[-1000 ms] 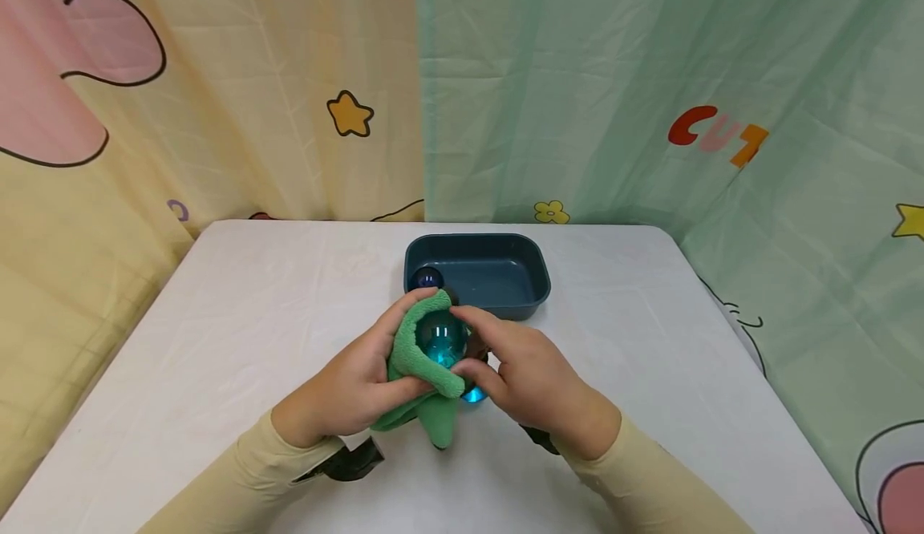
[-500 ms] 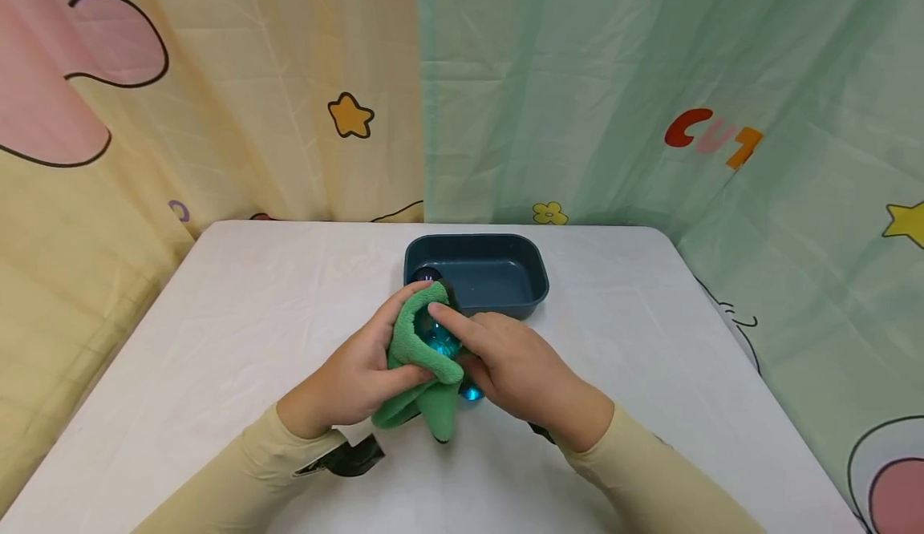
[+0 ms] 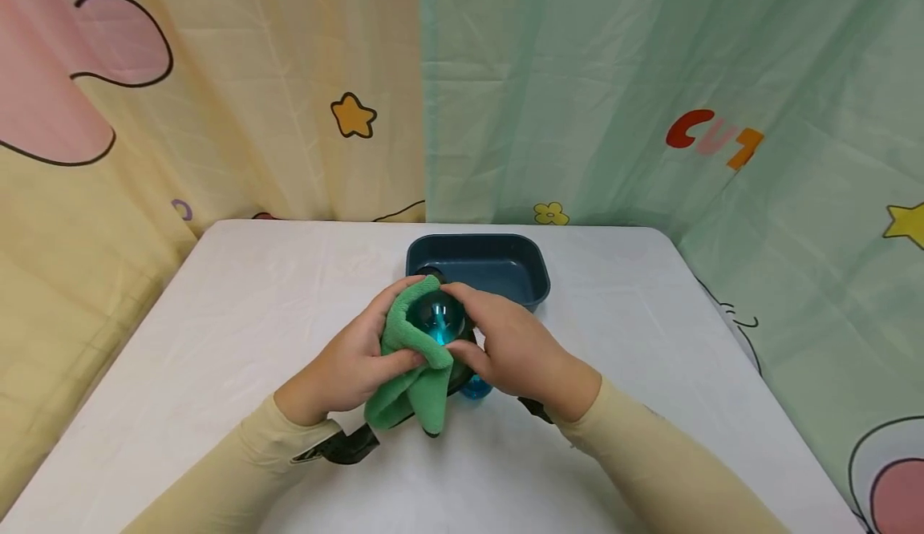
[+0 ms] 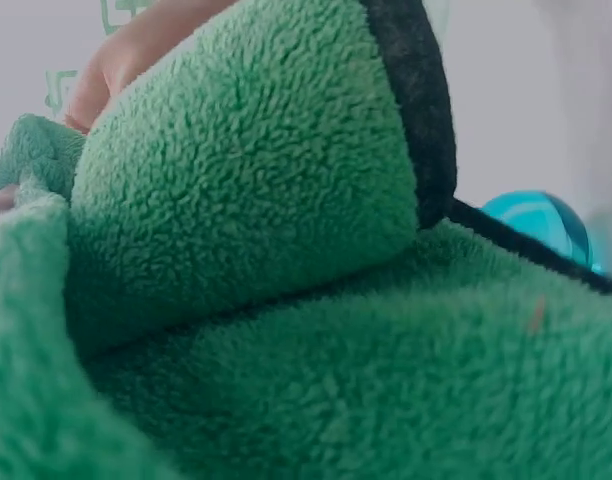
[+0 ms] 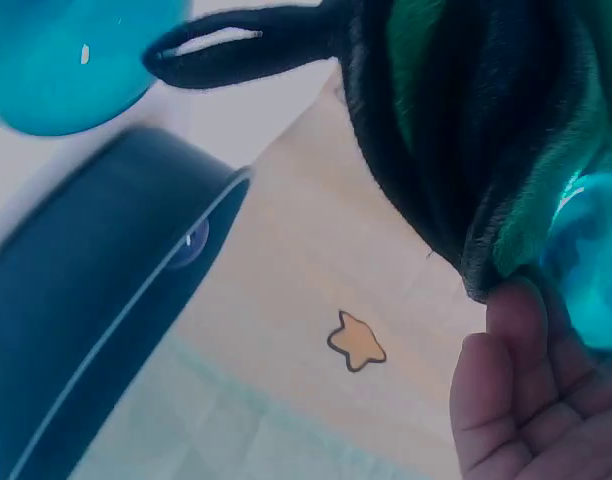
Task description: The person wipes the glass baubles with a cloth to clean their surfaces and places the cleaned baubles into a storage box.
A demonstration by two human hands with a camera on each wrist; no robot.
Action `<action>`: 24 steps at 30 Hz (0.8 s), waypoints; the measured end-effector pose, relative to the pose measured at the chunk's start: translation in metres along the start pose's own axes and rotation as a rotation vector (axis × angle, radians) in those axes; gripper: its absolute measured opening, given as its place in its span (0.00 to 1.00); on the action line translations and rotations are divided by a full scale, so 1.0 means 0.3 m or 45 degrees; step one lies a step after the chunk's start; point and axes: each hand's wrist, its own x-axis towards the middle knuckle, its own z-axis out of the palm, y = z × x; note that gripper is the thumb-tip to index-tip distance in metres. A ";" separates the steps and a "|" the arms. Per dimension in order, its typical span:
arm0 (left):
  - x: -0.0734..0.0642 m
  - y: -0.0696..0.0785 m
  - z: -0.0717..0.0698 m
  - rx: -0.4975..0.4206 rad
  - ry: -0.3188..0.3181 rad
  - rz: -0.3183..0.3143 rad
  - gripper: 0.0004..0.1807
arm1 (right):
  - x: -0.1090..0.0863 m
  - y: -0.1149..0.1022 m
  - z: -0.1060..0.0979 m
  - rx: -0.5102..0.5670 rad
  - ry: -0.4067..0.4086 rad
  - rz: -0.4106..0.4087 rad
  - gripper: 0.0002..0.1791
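Observation:
My left hand (image 3: pixel 354 362) grips a green towel (image 3: pixel 429 398) with a dark edge, folded around one side of a clear teal ball (image 3: pixel 437 315). From the other side, my right hand (image 3: pixel 523 349) pinches that ball, index finger at the top and thumb lower down. In the right wrist view the curled fingers (image 5: pixel 516 320) lie at the towel's edge beside the teal ball (image 5: pixel 591 265). The towel (image 4: pixel 246 160) fills most of the left wrist view. A second blue ball (image 3: pixel 476 387) rests on the table just under the hands.
Behind the hands stands a dark blue tray (image 3: pixel 536 281) on the white-covered table (image 3: pixel 289 293). A dark ball (image 3: pixel 431 273), partly hidden by the towel, sits at its left end. Printed curtains (image 3: pixel 541 101) rise behind the table.
Half a second ago the right index finger lay across the front of the ball; now it is at the ball's upper right edge. Both hands and the towel have shifted slightly up and left.

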 end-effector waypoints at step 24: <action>-0.075 -0.004 -0.095 0.091 0.171 -0.109 0.42 | 0.176 0.340 -0.111 -0.050 -0.309 0.495 0.35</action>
